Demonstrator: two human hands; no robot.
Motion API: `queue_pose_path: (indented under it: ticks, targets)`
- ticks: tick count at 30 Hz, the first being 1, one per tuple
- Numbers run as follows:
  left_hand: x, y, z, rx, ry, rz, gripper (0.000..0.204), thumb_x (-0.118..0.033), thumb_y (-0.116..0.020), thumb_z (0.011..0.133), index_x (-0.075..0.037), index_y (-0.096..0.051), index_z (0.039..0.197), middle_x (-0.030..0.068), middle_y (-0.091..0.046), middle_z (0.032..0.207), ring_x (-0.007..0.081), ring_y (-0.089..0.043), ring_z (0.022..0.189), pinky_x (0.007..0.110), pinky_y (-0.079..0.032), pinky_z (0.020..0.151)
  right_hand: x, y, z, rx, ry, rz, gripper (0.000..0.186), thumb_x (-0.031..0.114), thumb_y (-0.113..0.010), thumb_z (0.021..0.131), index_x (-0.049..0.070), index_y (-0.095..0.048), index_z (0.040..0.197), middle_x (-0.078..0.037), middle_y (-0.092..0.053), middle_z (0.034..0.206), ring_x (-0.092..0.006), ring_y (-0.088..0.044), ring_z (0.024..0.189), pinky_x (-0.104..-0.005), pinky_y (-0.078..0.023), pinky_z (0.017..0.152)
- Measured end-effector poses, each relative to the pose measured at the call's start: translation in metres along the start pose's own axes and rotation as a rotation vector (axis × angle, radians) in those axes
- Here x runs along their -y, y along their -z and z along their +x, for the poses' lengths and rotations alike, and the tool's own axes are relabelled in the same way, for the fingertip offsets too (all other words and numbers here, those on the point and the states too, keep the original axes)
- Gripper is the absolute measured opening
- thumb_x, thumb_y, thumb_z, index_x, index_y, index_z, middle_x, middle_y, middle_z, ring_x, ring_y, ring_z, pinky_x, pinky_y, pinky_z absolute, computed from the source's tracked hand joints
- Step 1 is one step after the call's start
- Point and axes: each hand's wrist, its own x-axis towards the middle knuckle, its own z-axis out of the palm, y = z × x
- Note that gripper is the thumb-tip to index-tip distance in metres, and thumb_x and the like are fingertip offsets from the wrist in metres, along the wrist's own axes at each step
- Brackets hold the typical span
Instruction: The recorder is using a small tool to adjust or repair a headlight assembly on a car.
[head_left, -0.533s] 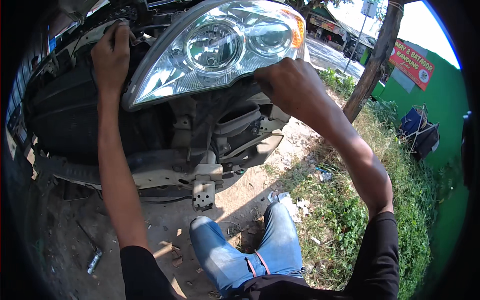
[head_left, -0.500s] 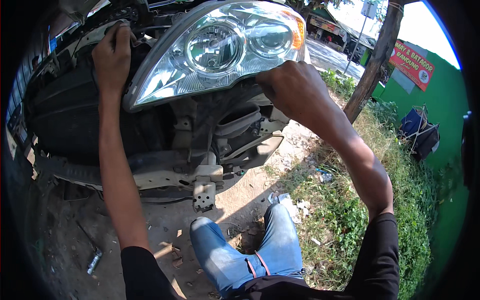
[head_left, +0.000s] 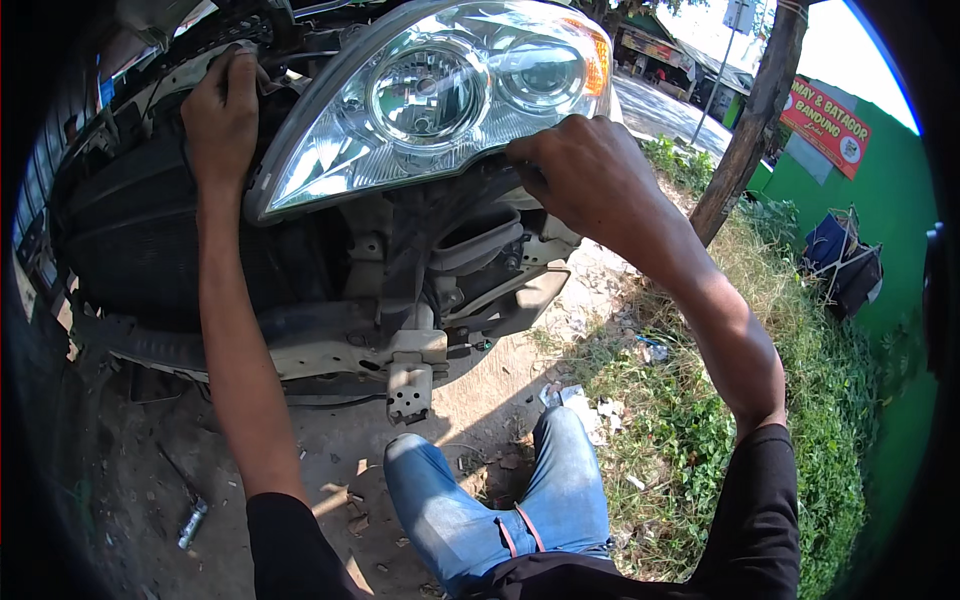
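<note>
A large clear car headlight (head_left: 428, 95) with an orange corner lens sits at the front of a car whose bumper is off. My right hand (head_left: 590, 180) grips its lower outer edge, fingers curled beneath the rim, their tips hidden. Beyond the headlight's inner side, my left hand (head_left: 220, 120) is closed at the pale upper crossmember, thumb and fingers together. Whatever lies between those fingertips is too hidden to name. Dark brackets and a hose-like part show under the lamp.
Below the lamp, a pale metal bumper beam bracket (head_left: 410, 385) juts toward my knees. A dark radiator (head_left: 150, 240) fills the left. On the ground at lower left lies a tool with a metal end (head_left: 192, 522). Grass, a tree trunk (head_left: 750, 120) and a green wall stand to the right.
My right hand has shifted very slightly up and left along the headlight's lower edge. My left hand stays at the crossmember, and the headlight looks almost unmoved.
</note>
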Motion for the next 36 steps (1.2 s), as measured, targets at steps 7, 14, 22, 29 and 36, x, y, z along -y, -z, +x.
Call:
queue_pose_path:
  ticks: [7,14,22,29,36]
  targets:
    - [0.003,0.002,0.0,0.001,0.007,-0.029,0.035,-0.03,-0.055,0.101,0.002,-0.068,0.093,0.0039,-0.059,0.067,0.0096,-0.051,0.064,0.029,-0.042,0.063,0.004,-0.002,0.006,-0.029,0.012,-0.047,0.013,0.006,-0.064,0.082,0.007,-0.074,0.091,-0.02,-0.072,0.083,-0.036,-0.074,0.08,-0.0451,-0.059,0.072]
    - [0.003,-0.001,0.0,0.013,-0.015,-0.041,0.036,-0.031,-0.055,0.101,0.001,-0.068,0.092,0.004,-0.058,0.067,0.0093,-0.05,0.063,0.029,-0.042,0.062,0.002,-0.001,0.003,-0.023,0.008,-0.069,0.011,0.006,-0.063,0.083,0.006,-0.074,0.087,-0.018,-0.073,0.082,-0.0345,-0.074,0.081,-0.0447,-0.059,0.072]
    - [0.006,0.005,0.002,0.02,-0.024,0.008,0.037,-0.032,-0.054,0.101,0.001,-0.068,0.092,0.0055,-0.059,0.067,0.0108,-0.05,0.062,0.03,-0.042,0.063,0.005,0.003,0.001,-0.007,-0.001,-0.084,0.012,0.006,-0.064,0.083,0.006,-0.074,0.088,-0.017,-0.072,0.08,-0.0342,-0.074,0.077,-0.0435,-0.059,0.07]
    - [0.004,0.0,-0.001,-0.059,-0.06,0.002,0.037,-0.032,-0.054,0.101,0.001,-0.069,0.093,0.0062,-0.06,0.068,0.0111,-0.052,0.064,0.029,-0.043,0.065,0.004,0.003,-0.006,-0.023,0.004,-0.045,0.013,0.005,-0.064,0.083,0.008,-0.075,0.089,-0.017,-0.072,0.077,-0.0337,-0.074,0.075,-0.0435,-0.059,0.068]
    - [-0.003,0.001,-0.003,-0.003,0.024,-0.027,0.037,-0.03,-0.053,0.101,0.003,-0.069,0.093,0.0047,-0.063,0.07,0.0096,-0.053,0.067,0.028,-0.044,0.067,-0.001,-0.002,-0.004,0.023,-0.042,-0.064,0.012,0.005,-0.063,0.083,0.006,-0.073,0.088,-0.018,-0.072,0.078,-0.0346,-0.074,0.075,-0.045,-0.059,0.07]
